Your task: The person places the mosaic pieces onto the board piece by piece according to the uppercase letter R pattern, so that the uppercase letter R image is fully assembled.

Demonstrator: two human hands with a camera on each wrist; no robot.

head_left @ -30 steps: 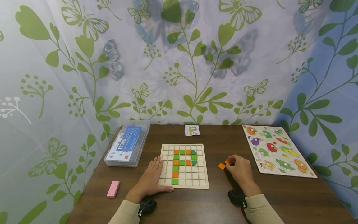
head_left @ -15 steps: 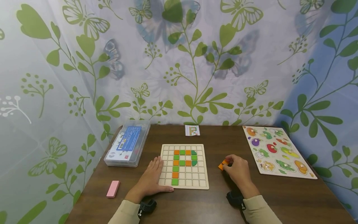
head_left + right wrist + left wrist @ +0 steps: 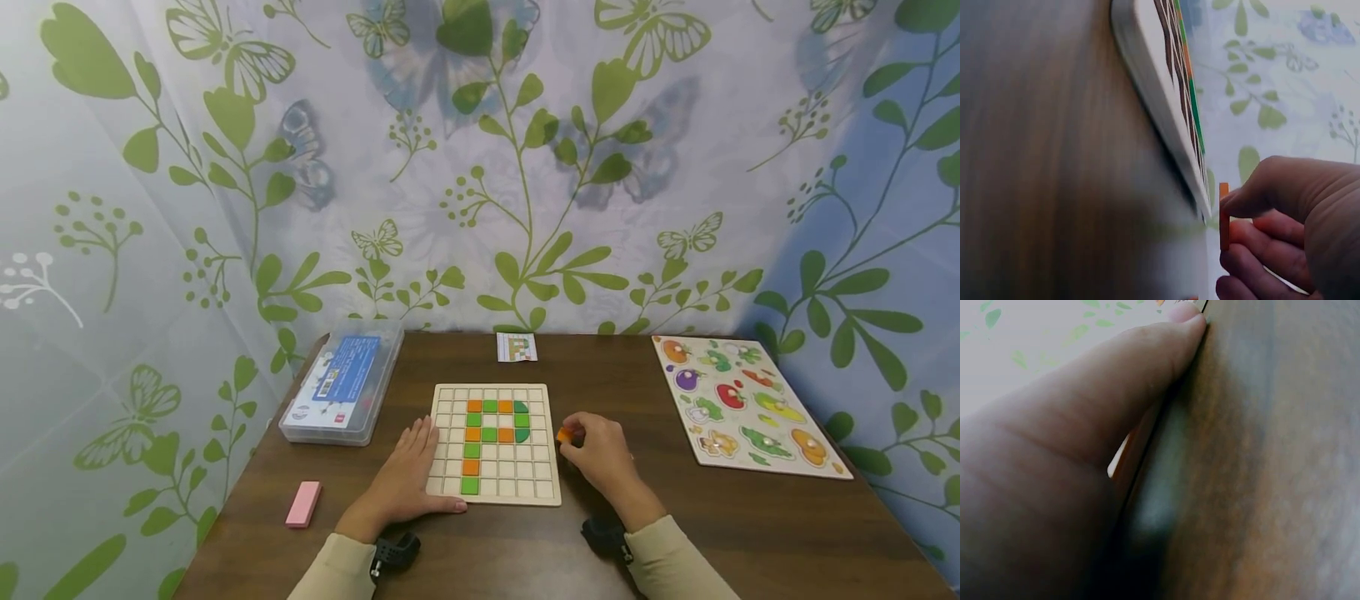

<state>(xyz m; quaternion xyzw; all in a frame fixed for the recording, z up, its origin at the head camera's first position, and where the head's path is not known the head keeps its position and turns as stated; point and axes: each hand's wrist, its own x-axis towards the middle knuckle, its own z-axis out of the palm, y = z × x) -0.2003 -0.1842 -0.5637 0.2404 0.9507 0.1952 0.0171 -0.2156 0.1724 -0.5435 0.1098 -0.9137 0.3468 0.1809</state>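
Observation:
My right hand (image 3: pixel 602 452) pinches a square orange tile (image 3: pixel 565 435) between thumb and fingers, just off the board's right edge. In the right wrist view the tile (image 3: pixel 1224 215) stands edge-on to the camera, apart from the board. The wooden grid board (image 3: pixel 517 483) carries several green and orange tiles laid in a P shape. Palm down, my left hand (image 3: pixel 405 471) rests at the board's left edge, fingers straight. Its thumb (image 3: pixel 1147 356) lies along the board's near edge. A sliver of orange (image 3: pixel 1191 298) shows at the bottom of the right wrist view.
A clear plastic case (image 3: pixel 341 387) with a blue label lies at the back left. Nearer sits a pink block (image 3: pixel 303 504). Behind the board lies a small pattern card (image 3: pixel 517 347). A vegetable puzzle board (image 3: pixel 742 404) occupies the right side. A patterned curtain hangs behind the table.
My right hand has picked up an orange tile from the table on the right and moved left with it toward the board. My left hand has stayed in place.

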